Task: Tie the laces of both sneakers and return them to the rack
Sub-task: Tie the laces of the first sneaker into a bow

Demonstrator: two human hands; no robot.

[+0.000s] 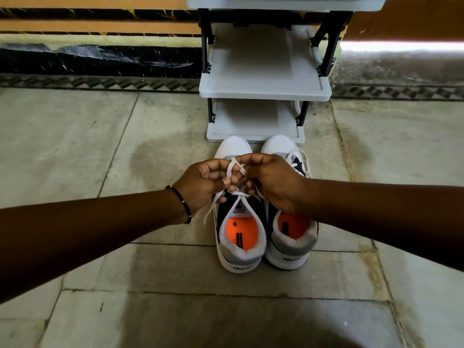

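Two white, grey and navy sneakers with orange insoles stand side by side on the floor, toes toward the rack. Above the left sneaker (pixel 239 237) my left hand (pixel 200 183) and my right hand (pixel 273 180) meet, each pinching part of its white lace (pixel 234 169), which is looped between my fingers. A loose lace end hangs down the shoe's left side. The right sneaker (pixel 291 242) sits under my right wrist; its laces (pixel 300 156) lie loose over the tongue. The grey shoe rack (pixel 263 92) stands right behind the toes, its shelves bare.
The floor is grey stone slabs with a damp-looking patch (pixel 155 159) left of the shoes. A dark skirting and striped wall (pixel 100 59) run behind the rack. A black bead bracelet (pixel 182 202) circles my left wrist.
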